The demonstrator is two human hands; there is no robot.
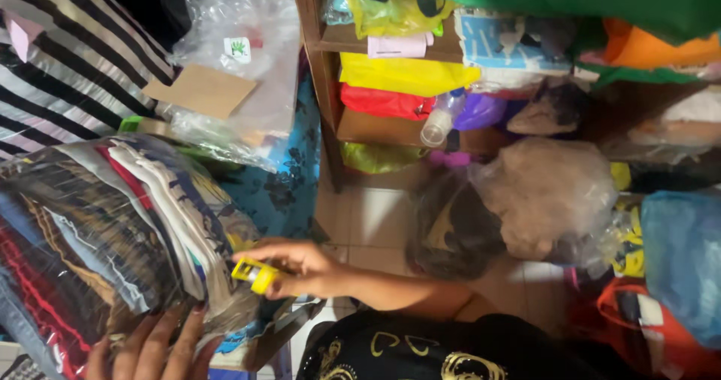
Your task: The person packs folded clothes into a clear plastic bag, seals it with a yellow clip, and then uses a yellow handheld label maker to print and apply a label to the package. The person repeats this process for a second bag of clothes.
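Observation:
A clear plastic bag stuffed with folded clothes [113,230] fills the left side. My left hand [150,346] lies flat against its lower edge with the fingers spread. My right hand [304,267] reaches in from the right and grips a small yellow object [254,273], whose tip touches the bag's right edge. I cannot tell what kind of object it is. My dark top with gold print [420,354] shows at the bottom.
A black-and-white striped cloth [67,72] and a clear bag with a brown card [218,87] lie at top left. A wooden shelf [375,128] holds bright folded fabrics. Several filled plastic bags [541,192] crowd the tiled floor [375,222] on the right.

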